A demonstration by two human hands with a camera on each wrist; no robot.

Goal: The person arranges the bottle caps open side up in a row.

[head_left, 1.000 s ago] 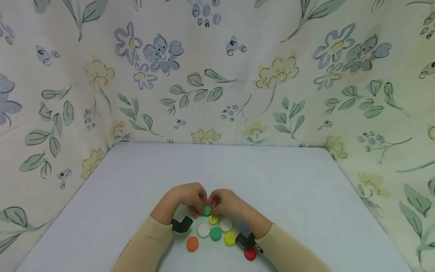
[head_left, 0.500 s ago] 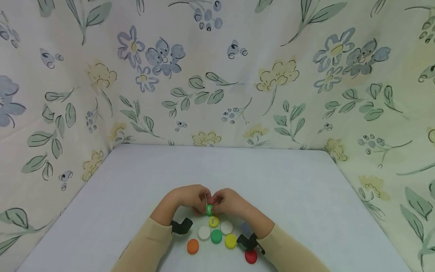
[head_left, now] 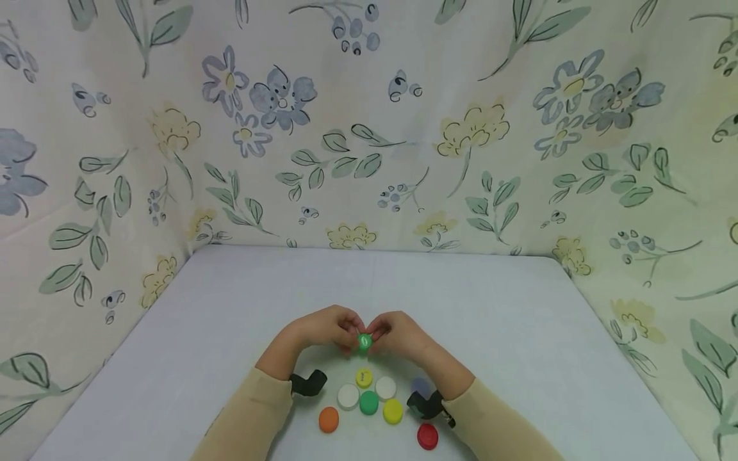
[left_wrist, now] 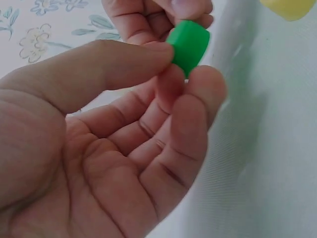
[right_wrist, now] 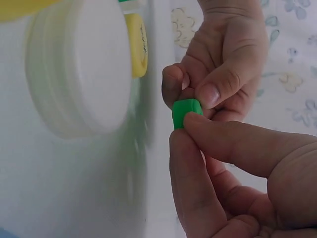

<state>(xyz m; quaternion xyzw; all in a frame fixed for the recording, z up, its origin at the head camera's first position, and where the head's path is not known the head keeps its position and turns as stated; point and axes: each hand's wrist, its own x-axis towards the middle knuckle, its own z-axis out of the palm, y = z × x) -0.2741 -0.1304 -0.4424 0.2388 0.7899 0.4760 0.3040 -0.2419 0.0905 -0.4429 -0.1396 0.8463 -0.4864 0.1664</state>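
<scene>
Between the two hands a small green bottle cap (head_left: 365,342) is pinched, its round face with a pale mark turned toward the head camera. My left hand (head_left: 330,326) grips it from the left, thumb and fingertips at its edge, as the cap (left_wrist: 188,45) in the left wrist view shows. From the other side my right hand (head_left: 403,336) pinches the same cap (right_wrist: 186,112) between thumb and forefinger. Nearest to the hands on the table lies a yellow cap (head_left: 364,378) with dark lettering.
Nearer the person lie two white caps (head_left: 348,397), a second green cap (head_left: 369,403), another yellow cap (head_left: 393,411), an orange cap (head_left: 328,420) and a red cap (head_left: 428,436). A bluish cap (head_left: 422,386) sits beside the right wrist. Floral cloth (head_left: 369,192) hangs behind the white table (head_left: 461,282).
Both hands have moved away from the yellow cap, farther back and slightly right, carrying the green cap. Its marked face now shows more fully. The caps on the table stay put.
</scene>
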